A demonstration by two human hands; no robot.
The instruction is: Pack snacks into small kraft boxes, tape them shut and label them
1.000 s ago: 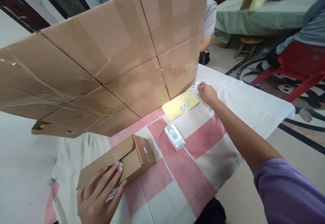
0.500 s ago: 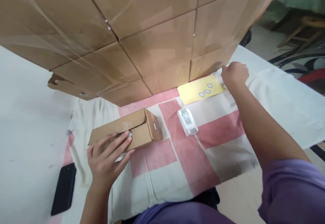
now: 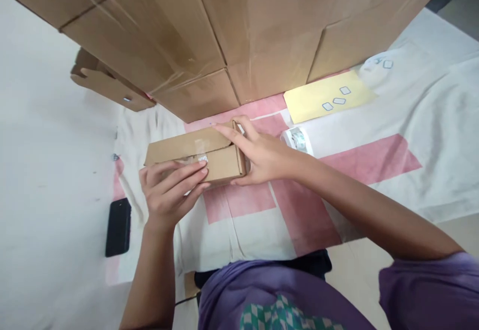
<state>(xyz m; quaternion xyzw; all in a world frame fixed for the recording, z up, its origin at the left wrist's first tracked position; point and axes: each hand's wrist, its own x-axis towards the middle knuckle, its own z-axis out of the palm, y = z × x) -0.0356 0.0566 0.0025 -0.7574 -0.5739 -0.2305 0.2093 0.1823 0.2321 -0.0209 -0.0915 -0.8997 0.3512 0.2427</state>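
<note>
A small closed cardboard box (image 3: 175,146) lies on the cloth-covered table, a strip of clear tape and a small pale sticker on its top. My left hand (image 3: 168,192) holds its near left side, fingertips pressed on the top by the sticker. Around the box's right end my right hand (image 3: 267,158) is wrapped, fingers over the top corner and thumb low at the near edge. Just beyond the right wrist sits a white device (image 3: 299,139), partly hidden by the forearm. Further back lies a yellow sheet (image 3: 310,104) bearing several small white stickers.
A tall stack of taped cardboard boxes (image 3: 269,35) fills the back of the table. At its left stands a smaller open box (image 3: 112,86). A black phone (image 3: 118,227) lies at the left edge. A whitish round piece (image 3: 374,73) is by the yellow sheet.
My right hand has come from the far right, beside the yellow sheet, to the right end of the box. The left hand stays on the box. The view has shifted.
</note>
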